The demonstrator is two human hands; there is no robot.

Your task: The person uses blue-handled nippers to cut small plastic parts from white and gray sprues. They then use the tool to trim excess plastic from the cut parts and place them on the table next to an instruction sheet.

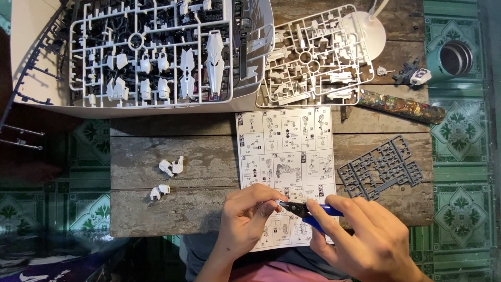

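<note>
The blue-handled nippers (313, 213) sit at the near edge of the wooden table (172, 211), over the lower part of the instruction sheet (286, 156). The right hand (365, 240) has its fingers wrapped around the blue handles, and the dark blades point left toward the left hand (249, 216). The left hand's fingertips are pinched together right at the blade tips; whatever small piece they hold is hidden by the fingers, so it cannot be made out.

The instruction sheet lies flat under both hands, printed with panels of black-and-white drawings, its bottom edge hanging over the table's near edge. Just right of it lies a grey parts frame (380, 168), tilted. To the left of the sheet, well apart from the hands, two little clusters of white plastic pieces (171, 167) rest on the planks, one above the other.

Further back, a white parts frame (315, 57) lies by the sheet's top edge, and a larger white parts frame (151, 49) rests in a white box (31, 57) at the far left. Along the right side, a multicoloured tube (402, 106) lies slantwise, with a small dark and white model part (413, 74) behind it. A white lamp base (365, 28) stands at the far edge.
</note>
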